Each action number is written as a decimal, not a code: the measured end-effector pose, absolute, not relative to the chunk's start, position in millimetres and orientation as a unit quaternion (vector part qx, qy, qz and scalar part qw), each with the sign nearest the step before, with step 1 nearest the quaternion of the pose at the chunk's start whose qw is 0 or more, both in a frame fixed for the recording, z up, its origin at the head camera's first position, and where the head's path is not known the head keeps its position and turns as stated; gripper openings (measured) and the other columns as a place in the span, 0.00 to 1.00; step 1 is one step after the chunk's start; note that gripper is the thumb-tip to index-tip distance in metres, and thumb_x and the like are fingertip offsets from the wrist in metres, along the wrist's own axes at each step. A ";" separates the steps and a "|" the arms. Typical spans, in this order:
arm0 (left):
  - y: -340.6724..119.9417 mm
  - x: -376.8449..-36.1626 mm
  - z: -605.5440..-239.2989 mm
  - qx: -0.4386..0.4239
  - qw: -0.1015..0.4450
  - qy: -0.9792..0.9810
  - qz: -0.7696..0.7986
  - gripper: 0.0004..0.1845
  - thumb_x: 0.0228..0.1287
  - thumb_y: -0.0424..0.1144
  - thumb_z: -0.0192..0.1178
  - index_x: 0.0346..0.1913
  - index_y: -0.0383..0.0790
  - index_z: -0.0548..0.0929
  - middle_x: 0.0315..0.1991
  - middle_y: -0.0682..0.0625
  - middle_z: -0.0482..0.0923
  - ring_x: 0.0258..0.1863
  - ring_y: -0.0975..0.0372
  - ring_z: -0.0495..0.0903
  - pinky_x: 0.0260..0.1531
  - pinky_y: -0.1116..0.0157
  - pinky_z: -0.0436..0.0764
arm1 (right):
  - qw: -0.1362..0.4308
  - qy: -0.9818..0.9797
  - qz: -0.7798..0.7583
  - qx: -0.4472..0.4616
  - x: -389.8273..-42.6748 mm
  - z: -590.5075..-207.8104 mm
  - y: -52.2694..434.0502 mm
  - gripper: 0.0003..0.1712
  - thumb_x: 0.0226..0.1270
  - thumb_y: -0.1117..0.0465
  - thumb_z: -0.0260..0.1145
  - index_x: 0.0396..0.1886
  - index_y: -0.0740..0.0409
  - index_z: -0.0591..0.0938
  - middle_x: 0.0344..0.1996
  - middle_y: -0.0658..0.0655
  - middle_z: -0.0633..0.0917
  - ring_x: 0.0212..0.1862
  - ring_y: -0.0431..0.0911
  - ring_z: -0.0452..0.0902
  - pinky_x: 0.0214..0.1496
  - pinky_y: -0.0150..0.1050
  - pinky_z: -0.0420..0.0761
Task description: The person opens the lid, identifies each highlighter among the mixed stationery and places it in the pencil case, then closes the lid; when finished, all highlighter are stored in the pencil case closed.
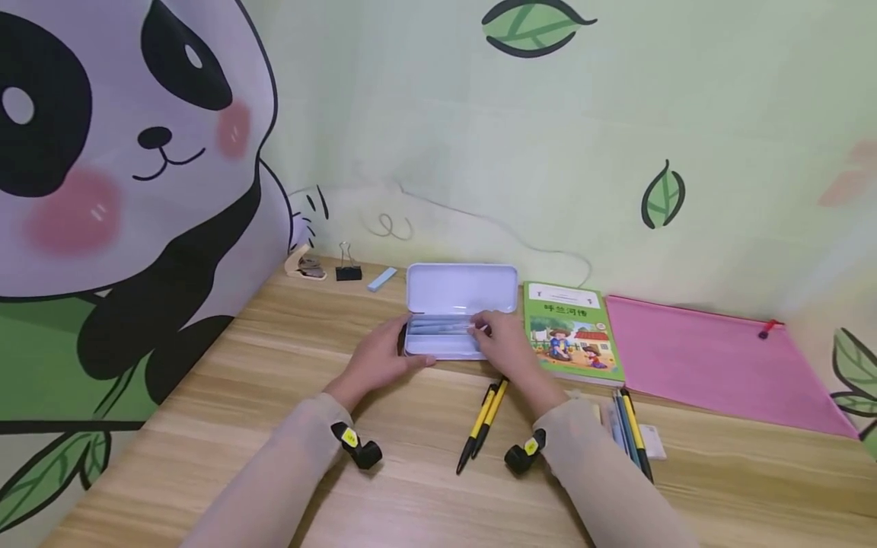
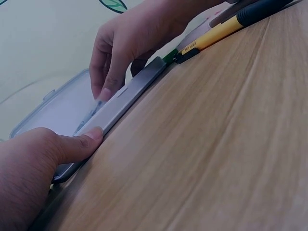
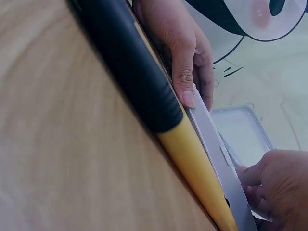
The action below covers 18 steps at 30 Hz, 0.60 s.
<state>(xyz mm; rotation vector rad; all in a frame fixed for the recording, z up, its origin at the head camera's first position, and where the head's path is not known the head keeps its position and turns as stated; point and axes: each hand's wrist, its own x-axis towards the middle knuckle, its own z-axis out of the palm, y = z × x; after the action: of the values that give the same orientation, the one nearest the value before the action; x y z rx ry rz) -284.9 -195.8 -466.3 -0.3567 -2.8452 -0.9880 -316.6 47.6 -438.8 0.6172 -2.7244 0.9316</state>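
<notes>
Pale lilac rectangular metal pencil case [image 1: 438,346], lid raised, is set at twelve o'clock from both hands, its long axis running nine to three. Its nine-o'clock end is gripped by the left hand [image 1: 381,358]. Something pale inside is pinched by the right hand [image 1: 503,342], fingertips [image 2: 105,92] dipped in.

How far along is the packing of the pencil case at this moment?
Done: the pencil case lies open, lid up, with some long items already in its tray. In hand: the left hand steadies the case's left end while the right hand reaches its fingers into the tray. Left: two yellow-and-black pens and a bunch of pencils lie on the desk, and the lid is not yet closed.
</notes>
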 end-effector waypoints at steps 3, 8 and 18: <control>-196.3 -284.8 -467.7 -0.119 0.054 -0.937 -0.323 0.52 0.55 0.65 0.70 0.77 0.43 0.63 0.72 0.43 0.67 0.70 0.48 0.67 0.70 0.48 0.65 | 0.100 -0.926 0.301 0.206 -315.7 -439.0 47.0 0.13 0.71 0.62 0.65 0.50 0.64 0.86 0.42 0.61 0.88 0.44 0.52 0.83 0.49 0.46 0.83; -196.5 -284.5 -468.4 -0.120 0.055 -0.937 -0.323 0.52 0.55 0.66 0.69 0.77 0.42 0.63 0.72 0.43 0.67 0.71 0.48 0.66 0.70 0.49 0.65 | 0.097 -0.930 0.295 0.196 -315.1 -439.9 46.8 0.14 0.72 0.62 0.65 0.52 0.63 0.85 0.44 0.61 0.88 0.46 0.52 0.83 0.51 0.47 0.83; -196.6 -284.4 -466.7 -0.120 0.055 -0.937 -0.324 0.53 0.54 0.66 0.70 0.77 0.42 0.63 0.73 0.42 0.66 0.71 0.48 0.66 0.70 0.48 0.64 | 0.095 -0.924 0.317 0.190 -314.3 -438.3 47.0 0.12 0.72 0.63 0.64 0.51 0.63 0.85 0.44 0.60 0.88 0.45 0.52 0.84 0.49 0.47 0.84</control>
<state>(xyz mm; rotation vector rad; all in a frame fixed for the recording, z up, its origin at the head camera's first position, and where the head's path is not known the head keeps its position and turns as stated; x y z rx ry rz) -284.4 -196.6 -466.7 -0.3640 -2.8448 -0.9840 -314.3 47.0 -438.3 0.5643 -2.7394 0.9400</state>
